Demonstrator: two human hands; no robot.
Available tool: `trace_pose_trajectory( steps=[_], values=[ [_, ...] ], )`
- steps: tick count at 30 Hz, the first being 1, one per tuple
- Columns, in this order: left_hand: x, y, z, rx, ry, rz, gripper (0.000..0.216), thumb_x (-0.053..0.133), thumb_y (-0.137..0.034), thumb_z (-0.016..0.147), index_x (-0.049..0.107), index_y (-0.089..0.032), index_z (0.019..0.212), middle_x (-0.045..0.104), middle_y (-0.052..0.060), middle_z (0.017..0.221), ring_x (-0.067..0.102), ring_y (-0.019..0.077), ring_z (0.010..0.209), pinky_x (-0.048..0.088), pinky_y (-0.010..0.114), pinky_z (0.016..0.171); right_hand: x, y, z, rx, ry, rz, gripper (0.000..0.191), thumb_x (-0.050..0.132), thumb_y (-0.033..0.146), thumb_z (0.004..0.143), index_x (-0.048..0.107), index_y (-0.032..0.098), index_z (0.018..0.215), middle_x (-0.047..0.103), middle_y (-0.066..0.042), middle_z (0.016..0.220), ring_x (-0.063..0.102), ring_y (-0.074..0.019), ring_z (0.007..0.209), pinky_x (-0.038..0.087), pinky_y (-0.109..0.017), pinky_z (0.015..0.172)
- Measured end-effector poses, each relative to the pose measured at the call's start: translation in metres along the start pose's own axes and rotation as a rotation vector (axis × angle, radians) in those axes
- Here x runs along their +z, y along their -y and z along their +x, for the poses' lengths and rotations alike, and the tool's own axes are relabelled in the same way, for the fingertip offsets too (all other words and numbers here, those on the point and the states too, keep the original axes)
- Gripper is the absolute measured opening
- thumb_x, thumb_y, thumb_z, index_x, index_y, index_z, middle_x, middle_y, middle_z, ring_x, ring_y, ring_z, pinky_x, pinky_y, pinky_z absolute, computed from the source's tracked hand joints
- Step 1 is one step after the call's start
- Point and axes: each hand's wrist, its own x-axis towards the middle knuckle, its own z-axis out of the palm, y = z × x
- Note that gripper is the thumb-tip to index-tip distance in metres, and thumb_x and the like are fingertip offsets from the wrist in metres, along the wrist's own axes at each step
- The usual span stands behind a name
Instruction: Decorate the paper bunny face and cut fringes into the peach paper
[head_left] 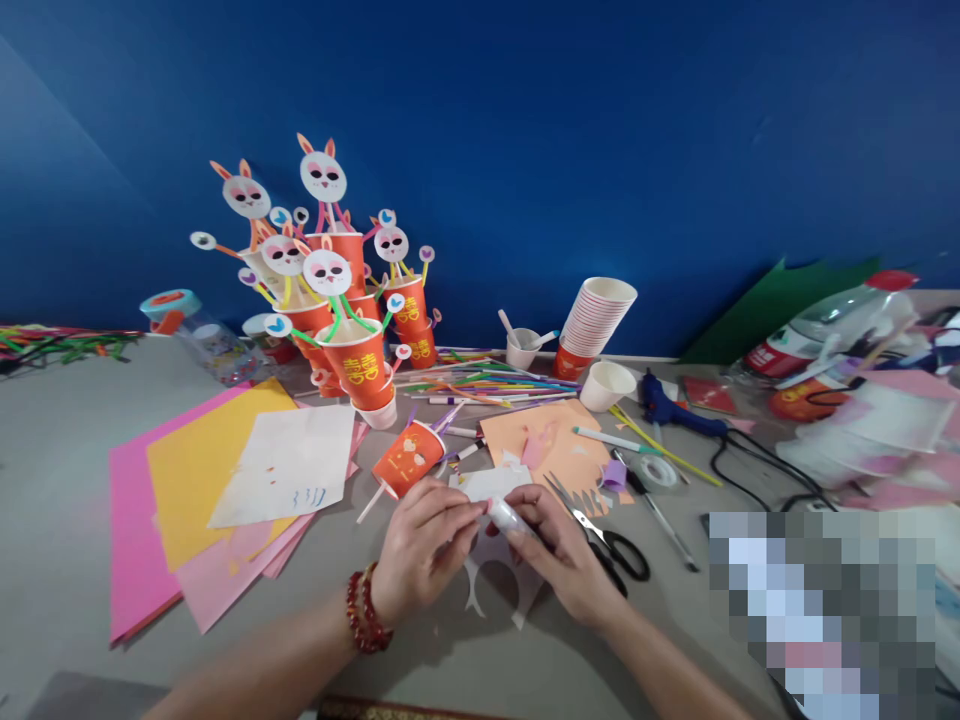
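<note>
In my right hand [559, 550] is a short, shiny whitish tube [508, 517], gripped between thumb and fingers and pointing up and left. My left hand [431, 540] is closed in a pinch at the tube's upper end, with a speck of pink at its fingertips. Whether that hand holds a small piece or the tube's tip, I cannot tell. Below the hands lies a white paper scrap [484, 590] with rounded cut-outs. Just beyond my left hand, an orange paper cup [409, 458] with purple strips lies tilted. Black-handled scissors [626, 555] rest beside my right hand.
Several orange cups with rabbit faces [352, 350] stand back left, behind layered coloured paper [172, 480]. Stacked cups [596, 320] stand at the back. A blue glue gun [682, 410] with its cord, a bottle [825, 320] and a marker [615, 440] are to the right.
</note>
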Motion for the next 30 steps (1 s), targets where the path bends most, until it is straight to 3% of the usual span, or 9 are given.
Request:
trace_pose_trajectory(
  steps=[15, 30],
  values=[
    [-0.0004, 0.0008, 0.0027, 0.021, -0.052, 0.118, 0.019, 0.058, -0.011, 0.090, 0.067, -0.020, 0.104, 0.070, 0.005, 0.088, 0.062, 0.0176, 0.080, 0.053, 0.034, 0.077, 0.0050, -0.0048, 0.0008, 0.052, 0.035, 0.148, 0.033, 0.062, 0.049, 0.091, 0.049, 0.023, 0.106, 0.065, -0.003, 0.090, 0.057, -0.0138, 0.071, 0.046, -0.026, 0.063],
    [-0.0014, -0.0030, 0.0067, 0.029, -0.084, 0.090, 0.017, 0.058, -0.007, 0.085, 0.065, -0.020, 0.094, 0.068, 0.005, 0.082, 0.060, 0.0180, 0.077, 0.052, 0.035, 0.074, 0.0039, 0.0003, 0.0032, 0.074, 0.029, 0.205, 0.036, 0.063, 0.052, 0.089, 0.048, 0.023, 0.104, 0.068, -0.004, 0.091, 0.057, -0.0136, 0.069, 0.047, -0.026, 0.062]
  ],
)
